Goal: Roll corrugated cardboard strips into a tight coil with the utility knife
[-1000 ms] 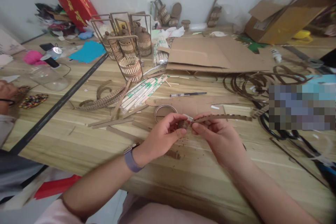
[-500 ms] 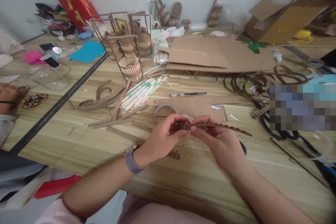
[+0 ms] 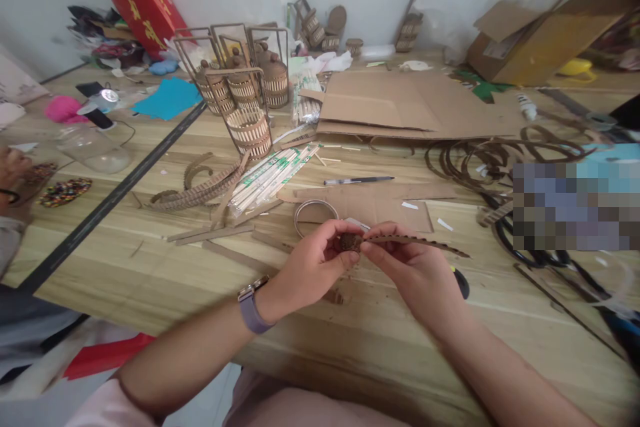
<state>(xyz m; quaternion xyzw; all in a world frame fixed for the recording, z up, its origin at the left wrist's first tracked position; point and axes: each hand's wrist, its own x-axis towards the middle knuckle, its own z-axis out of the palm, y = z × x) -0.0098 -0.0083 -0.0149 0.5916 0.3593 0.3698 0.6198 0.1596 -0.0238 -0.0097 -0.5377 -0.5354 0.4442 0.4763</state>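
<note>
Between the thumb and fingers of my left hand (image 3: 313, 267) is a small brown coil (image 3: 350, 241) of rolled cardboard. My right hand (image 3: 415, 267) pinches a narrow brown cardboard strip (image 3: 420, 240) close to the coil; its notched free end sticks out to the right. The strip seems to run into the coil, though my fingertips cover the join. Just beyond my left hand lies a round ring (image 3: 316, 203), perhaps a roll of tape. A small brown scrap (image 3: 334, 295) lies on the table below my hands.
Small slatted baskets with tall handles (image 3: 249, 130) stand at the back left. Nearer are a packet of wooden sticks (image 3: 270, 177), a pen (image 3: 359, 181) and cardboard sheets (image 3: 385, 103). Brown strips (image 3: 465, 160) curl at the right. Another person's hand (image 3: 13, 167) is at the far left.
The strip's free end has drawn in slightly to the left toward the coil. Both hands stay nearly in place, fingers still pinching. The other person's hand at the left has shifted a little.
</note>
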